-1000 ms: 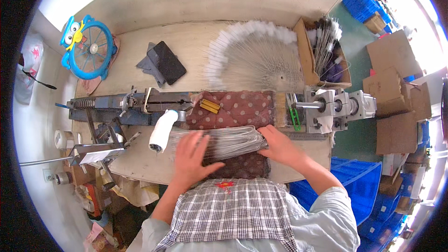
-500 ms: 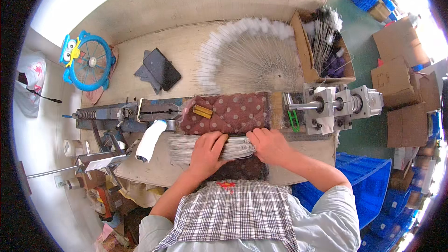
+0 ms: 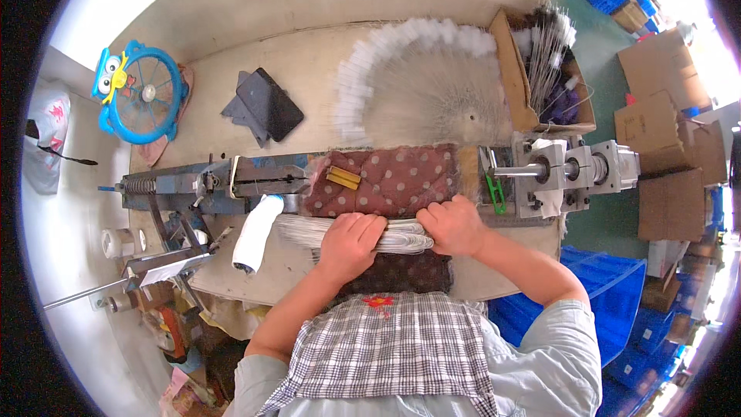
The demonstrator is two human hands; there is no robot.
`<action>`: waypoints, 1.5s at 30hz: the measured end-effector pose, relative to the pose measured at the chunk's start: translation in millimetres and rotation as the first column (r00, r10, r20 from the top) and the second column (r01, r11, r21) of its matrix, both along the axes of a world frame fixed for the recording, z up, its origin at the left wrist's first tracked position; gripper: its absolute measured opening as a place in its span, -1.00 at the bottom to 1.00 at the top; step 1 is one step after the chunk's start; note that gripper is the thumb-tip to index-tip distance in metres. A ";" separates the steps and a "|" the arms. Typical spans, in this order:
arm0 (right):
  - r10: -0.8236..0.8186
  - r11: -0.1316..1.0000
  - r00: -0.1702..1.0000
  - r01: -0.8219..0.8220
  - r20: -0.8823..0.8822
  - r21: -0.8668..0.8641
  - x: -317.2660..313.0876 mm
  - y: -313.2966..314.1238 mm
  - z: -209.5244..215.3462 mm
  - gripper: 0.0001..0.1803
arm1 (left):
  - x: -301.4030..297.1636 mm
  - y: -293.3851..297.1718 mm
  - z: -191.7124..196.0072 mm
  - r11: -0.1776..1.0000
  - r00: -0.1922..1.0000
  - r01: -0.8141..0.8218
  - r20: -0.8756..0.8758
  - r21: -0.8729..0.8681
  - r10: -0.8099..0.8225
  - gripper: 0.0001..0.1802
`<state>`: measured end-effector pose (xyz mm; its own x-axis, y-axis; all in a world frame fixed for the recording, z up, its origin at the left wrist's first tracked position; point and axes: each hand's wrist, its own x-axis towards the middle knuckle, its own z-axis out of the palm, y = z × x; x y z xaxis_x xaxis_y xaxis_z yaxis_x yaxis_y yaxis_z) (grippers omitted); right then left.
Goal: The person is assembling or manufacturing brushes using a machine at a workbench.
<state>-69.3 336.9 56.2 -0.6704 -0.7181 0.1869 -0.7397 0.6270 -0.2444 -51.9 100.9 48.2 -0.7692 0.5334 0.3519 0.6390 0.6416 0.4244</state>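
A thick bundle of thin grey wires (image 3: 401, 236) lies crosswise in front of me, its rounded, looped end to the right and loose ends fanning left. My left hand (image 3: 353, 245) is closed over the middle of the bundle. At the looped end, my right hand (image 3: 454, 225) has its fingers curled round the bundle's edge. Just beyond both hands is a padded brown cloth with pale dots (image 3: 401, 177), bearing a small yellow block (image 3: 343, 177). Darker dotted cloth (image 3: 409, 272) shows beneath the bundle.
White-tipped wires (image 3: 386, 42) fan out at the back. A cardboard box (image 3: 515, 77) holds more wires. A metal clamp machine (image 3: 552, 172) stands right, a spring mechanism (image 3: 154, 188) left. A white-wrapped handle (image 3: 256, 235), green clip (image 3: 495, 194), black phone-like slab (image 3: 270, 108) and blue fan (image 3: 147, 96) surround the work.
The view has shifted slightly. My right hand has moved up a little along the looped end, its fingers curling further over it. My left hand keeps its hold on the bundle.
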 end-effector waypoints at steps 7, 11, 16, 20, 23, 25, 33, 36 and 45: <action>-0.220 0.975 0.974 0.218 0.046 0.046 26.3 -1.7 28.1 -0.53 | 5.8 3.2 -0.1 0.997 0.997 -0.002 0.072 0.079 -0.004 -0.33; -0.360 0.918 0.932 0.363 0.049 -0.159 26.5 19.1 44.7 -0.58 | 3.7 1.3 6.0 0.991 0.985 -0.135 -0.110 0.016 0.136 -0.19; -0.322 0.923 0.922 0.356 0.215 -0.145 60.6 41.4 18.4 -0.75 | 3.8 -0.1 1.8 0.995 0.988 -0.099 -0.118 -0.019 0.096 -0.19; -0.225 0.972 0.963 0.232 0.150 -0.026 72.2 27.4 0.0 -0.84 | 9.5 1.4 9.3 0.994 0.983 -0.107 -0.150 -0.016 0.104 -0.24; -0.217 0.971 0.973 0.223 0.078 -0.081 68.5 25.2 -14.5 -0.85 | 16.2 0.4 10.4 0.997 0.987 -0.077 -0.143 -0.031 0.071 -0.28; -0.212 0.976 0.974 0.216 0.082 -0.043 68.1 23.3 -14.1 -0.87 | 19.1 -1.1 -1.8 0.999 0.991 -0.032 -0.129 0.002 0.032 -0.31; -0.144 0.989 0.937 0.144 0.317 0.023 70.7 26.0 27.6 -0.84 | -14.2 2.1 -1.8 0.954 0.941 0.288 -0.207 0.079 -0.267 -0.45; -0.302 0.942 0.845 0.335 0.441 0.003 72.8 40.3 46.4 -0.86 | -6.5 -1.3 14.3 0.968 0.957 0.240 -0.184 0.076 -0.223 -0.51; -0.613 0.780 0.783 0.579 -0.103 -0.238 2.3 105.4 146.5 -0.73 | 4.7 -10.1 62.7 0.821 0.987 0.158 -0.091 0.548 -0.130 -0.78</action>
<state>-67.1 442.2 202.8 -0.8988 -0.1251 0.4201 -0.2714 0.9114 -0.3092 -47.2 90.8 110.9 -0.6738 0.3422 0.6549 0.7340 0.2080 0.6466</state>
